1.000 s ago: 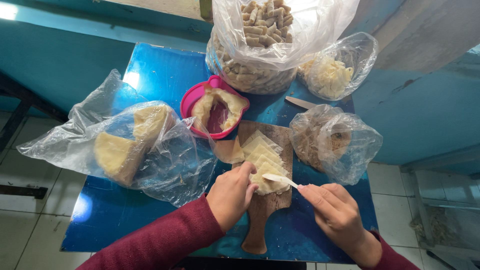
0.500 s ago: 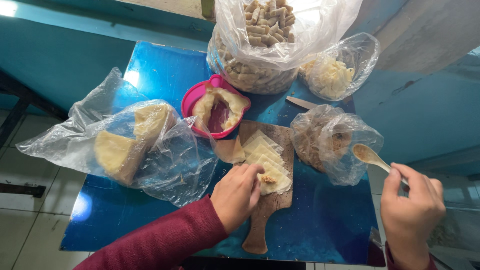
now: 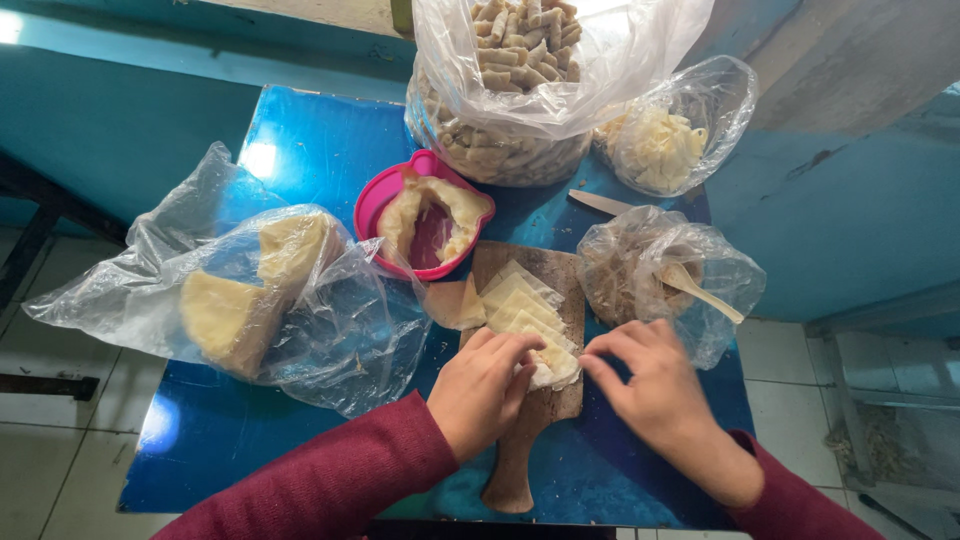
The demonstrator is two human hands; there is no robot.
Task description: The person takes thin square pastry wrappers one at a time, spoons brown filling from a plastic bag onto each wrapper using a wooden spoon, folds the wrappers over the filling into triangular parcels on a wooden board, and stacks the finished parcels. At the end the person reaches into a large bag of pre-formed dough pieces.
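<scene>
A wooden cutting board (image 3: pixel 530 420) lies on the blue table (image 3: pixel 300 140) with a row of pale square dough sheets (image 3: pixel 520 300) on it. My left hand (image 3: pixel 480 390) rests on the nearest sheet (image 3: pixel 555 365), its fingers curled over it. My right hand (image 3: pixel 650 385) comes in from the right and pinches the same sheet's edge. A wooden spoon (image 3: pixel 700 288) sits in the clear bag of filling (image 3: pixel 660 270) just beyond my right hand.
A pink bowl (image 3: pixel 425 215) holds dough. A large clear bag (image 3: pixel 250 290) with pale cheese blocks lies at the left. At the back stand a bag of rolled sticks (image 3: pixel 520 90) and a bag of pale strips (image 3: pixel 665 140). A knife (image 3: pixel 600 203) lies between them.
My right hand left the spoon in the filling bag and moved back to the nearest dough sheet. My left hand stayed on that sheet.
</scene>
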